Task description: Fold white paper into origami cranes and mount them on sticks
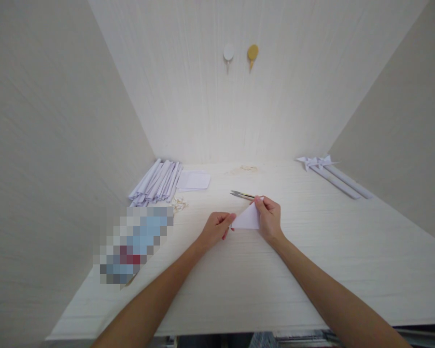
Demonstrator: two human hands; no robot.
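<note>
A white sheet of paper point(249, 218), folded into a triangle, is held between my two hands above the table. My left hand point(217, 225) pinches its left corner between thumb and fingers. On the other side, my right hand point(270, 216) grips the right edge, thumb on top. Just beyond my right hand lie scissors point(241, 194), blades pointing left; their handles are partly hidden by that hand. A small stack of white paper squares point(193, 181) rests farther back to the left.
Rolled paper tubes point(159, 181) are piled at the back left, near small pale bits point(180, 205) and a pixelated blue item point(145, 241). Two paper pinwheels point(322, 163) on paper sticks point(342, 183) lie back right. Two hooks point(228, 52) are on the back wall.
</note>
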